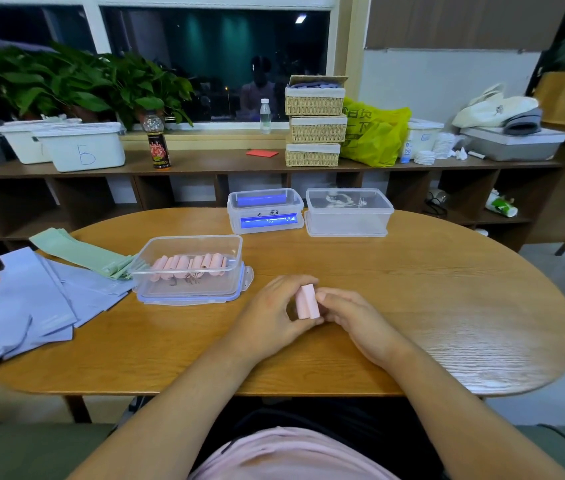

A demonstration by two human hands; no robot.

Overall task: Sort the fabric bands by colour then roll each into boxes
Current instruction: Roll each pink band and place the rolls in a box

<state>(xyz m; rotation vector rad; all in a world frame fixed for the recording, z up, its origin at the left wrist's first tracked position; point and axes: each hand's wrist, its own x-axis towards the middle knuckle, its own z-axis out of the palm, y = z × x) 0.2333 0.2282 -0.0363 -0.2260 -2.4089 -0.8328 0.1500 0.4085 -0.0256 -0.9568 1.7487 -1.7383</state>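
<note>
The grip is a two-handed pinch. The left hand (274, 315) and the right hand (355, 315) close on a pink roll (306, 301) from either side, fingers and thumbs curled round it. The roll stands nearly upright just above the counter (430, 306).

From its shape the band looks fully wound or close to it, so the step in hand is probably finishing the roll and boxing it. To do that well, press a thumb on the loose end so the coil cannot spring open, and square the edges. Then pass it to one hand and carry it up and to the left.

There, near the grip, sits the open box (194, 238), with a row of pink rolls (189, 263) lying inside. Free room seems to be in front of that row. Laying the new roll with its loose end down against its neighbours should hold it shut.

The path from grip to box looks clear; only the box's raised wall has to be lifted over.

Left of the box, green bands (80, 252) lie flat, their ends right at its wall. Further left, lavender bands (42, 299) are fanned out, unrolled.

Beyond the grip stand a box with blue inside (265, 211) and a clear box (348, 213), both well apart from the hands.
</note>
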